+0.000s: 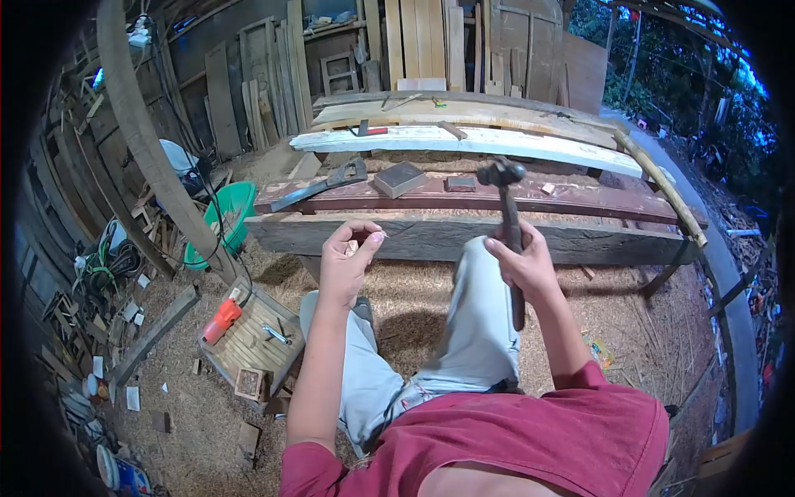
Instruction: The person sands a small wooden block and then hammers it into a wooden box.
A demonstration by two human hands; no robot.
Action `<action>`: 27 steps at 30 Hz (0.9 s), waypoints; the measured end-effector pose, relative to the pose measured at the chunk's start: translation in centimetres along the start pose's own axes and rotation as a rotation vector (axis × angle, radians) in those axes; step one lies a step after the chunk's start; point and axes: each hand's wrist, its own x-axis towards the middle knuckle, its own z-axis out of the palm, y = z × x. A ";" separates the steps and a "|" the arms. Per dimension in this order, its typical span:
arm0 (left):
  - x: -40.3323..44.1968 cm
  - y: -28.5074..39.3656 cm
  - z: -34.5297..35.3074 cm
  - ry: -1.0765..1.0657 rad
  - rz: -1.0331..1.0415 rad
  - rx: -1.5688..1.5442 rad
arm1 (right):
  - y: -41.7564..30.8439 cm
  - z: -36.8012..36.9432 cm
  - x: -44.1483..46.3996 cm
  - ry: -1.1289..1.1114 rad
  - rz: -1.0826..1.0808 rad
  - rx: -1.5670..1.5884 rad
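My right hand (527,261) is wrapped round the handle of a hammer (511,203), held upright with its dark metal head at the top. Thumb and forefinger of my left hand (352,258) are pinched together in front of the bench's near plank (414,236). Something thin and small may show at those fingertips, too tiny to name. Beyond both hands, on a reddish-brown board (563,195), lie a wooden block (400,179), a smaller dark block (460,184) and a hand saw (319,184).
A white-painted beam (497,145) carries a red-handled square (368,130). At left stand a green basin (236,203) and a low wooden stool (252,335) holding an orange power tool (222,321). A stick (662,189) leans across the bench's right end. Sawdust covers the floor.
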 end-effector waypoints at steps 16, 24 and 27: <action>11.5 -5.8 4.6 -0.116 0.074 0.291 | 5.2 6.2 14.8 -0.281 0.114 0.258; 17.3 -9.0 6.0 -0.238 0.131 0.397 | 7.5 3.4 18.3 -0.112 0.146 0.217; 20.4 -10.5 3.3 -0.345 0.073 0.305 | 8.7 1.9 19.0 0.018 0.169 0.193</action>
